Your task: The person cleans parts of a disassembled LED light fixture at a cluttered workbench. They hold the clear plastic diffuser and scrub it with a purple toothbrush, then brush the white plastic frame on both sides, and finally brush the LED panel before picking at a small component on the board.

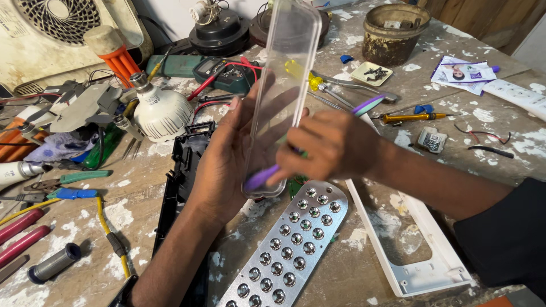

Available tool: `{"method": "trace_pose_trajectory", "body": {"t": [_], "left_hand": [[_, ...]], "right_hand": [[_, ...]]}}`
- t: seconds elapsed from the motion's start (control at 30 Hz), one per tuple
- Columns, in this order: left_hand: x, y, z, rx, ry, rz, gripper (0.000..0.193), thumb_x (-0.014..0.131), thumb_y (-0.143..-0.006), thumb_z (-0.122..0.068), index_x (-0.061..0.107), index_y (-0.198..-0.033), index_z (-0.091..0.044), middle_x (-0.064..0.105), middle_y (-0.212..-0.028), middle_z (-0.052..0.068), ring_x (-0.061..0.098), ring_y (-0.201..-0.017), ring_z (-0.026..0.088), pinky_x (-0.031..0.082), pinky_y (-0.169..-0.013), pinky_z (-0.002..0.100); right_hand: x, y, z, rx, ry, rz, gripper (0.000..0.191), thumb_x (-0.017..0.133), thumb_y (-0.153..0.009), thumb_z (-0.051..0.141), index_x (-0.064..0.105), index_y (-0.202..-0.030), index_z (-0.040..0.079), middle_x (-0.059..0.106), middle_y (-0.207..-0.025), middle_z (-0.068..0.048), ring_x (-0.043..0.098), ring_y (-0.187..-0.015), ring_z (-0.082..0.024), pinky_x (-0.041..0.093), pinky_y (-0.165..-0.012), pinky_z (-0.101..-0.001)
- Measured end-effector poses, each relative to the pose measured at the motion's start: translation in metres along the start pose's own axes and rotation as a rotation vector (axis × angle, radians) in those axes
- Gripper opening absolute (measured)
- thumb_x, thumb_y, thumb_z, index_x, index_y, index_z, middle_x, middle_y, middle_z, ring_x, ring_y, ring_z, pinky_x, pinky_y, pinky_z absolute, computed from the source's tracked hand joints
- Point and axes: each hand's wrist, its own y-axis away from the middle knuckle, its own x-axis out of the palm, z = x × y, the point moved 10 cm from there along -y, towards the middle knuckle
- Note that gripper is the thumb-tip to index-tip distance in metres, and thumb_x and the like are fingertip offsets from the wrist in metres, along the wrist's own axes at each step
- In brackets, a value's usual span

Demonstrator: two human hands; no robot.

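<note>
A long, clear plastic cover with rounded ends (287, 85) is held upright above a paint-spattered wooden desk (478, 113), its lower end cradled in the left hand (227, 165). The left fingers (242, 122) are curled around the cover's left edge, the palm lying behind it. A purple-handled toothbrush (369, 104) is gripped in the right hand (327, 145), whose fingers (284, 170) are closed tightly on the handle; the brush is seen through the transparent plastic near the cover's bottom end, where the purple tip shows just beside the left palm. Whether the brush touches the plastic cannot be told.

Below the hands, a perforated silver reflector panel studded with rows of small lamps (290, 250) is laid on the desk, with a black plastic housing (182, 176) to its left and a white plastic frame (421, 250) to its right. A white bulb (162, 113) and a rusty round tin (395, 31) are seen further back.
</note>
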Motion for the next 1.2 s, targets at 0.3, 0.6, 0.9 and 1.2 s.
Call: {"method": "trace_pose_trajectory", "body": {"t": [0.3, 0.6, 0.9, 1.2], "left_hand": [[0.005, -0.002, 0.006, -0.015, 0.12, 0.035, 0.077, 0.044, -0.101, -0.051, 0.019, -0.166, -0.018, 0.039, -0.164, 0.019, 0.051, -0.14, 0.03, 0.05, -0.114, 0.051], [0.001, -0.002, 0.004, -0.008, 0.107, 0.023, 0.072, 0.042, -0.104, -0.046, 0.021, -0.166, -0.017, 0.038, -0.167, 0.015, 0.056, -0.138, 0.027, 0.05, -0.115, 0.042], [0.003, 0.001, 0.012, -0.058, 0.024, 0.008, 0.069, 0.047, -0.104, -0.039, 0.026, -0.163, -0.012, 0.045, -0.16, 0.018, 0.057, -0.133, 0.036, 0.057, -0.098, 0.048], [0.003, 0.001, 0.012, -0.053, 0.046, 0.029, 0.072, 0.049, -0.103, -0.04, 0.026, -0.164, -0.009, 0.045, -0.161, 0.02, 0.058, -0.13, 0.035, 0.057, -0.095, 0.047]], "right_hand": [[-0.014, 0.016, -0.059, 0.241, 0.102, 0.034, 0.036, 0.076, -0.103, 0.045, 0.066, -0.089, 0.013, 0.055, -0.077, 0.002, 0.064, -0.067, -0.013, 0.049, -0.056, -0.0309], [0.001, 0.01, -0.032, 0.099, 0.032, 0.006, 0.048, 0.072, -0.09, 0.056, 0.059, -0.072, 0.014, 0.056, -0.067, 0.0, 0.058, -0.052, -0.01, 0.047, -0.042, -0.0302], [-0.008, 0.045, -0.105, 0.472, 0.192, 0.029, 0.04, 0.072, -0.11, 0.04, 0.06, -0.085, 0.011, 0.056, -0.072, -0.001, 0.063, -0.062, -0.019, 0.05, -0.057, -0.0354], [-0.001, 0.048, -0.104, 0.445, 0.117, 0.037, 0.045, 0.071, -0.111, 0.042, 0.061, -0.083, 0.008, 0.059, -0.07, -0.004, 0.061, -0.055, -0.019, 0.048, -0.051, -0.0362]]}}
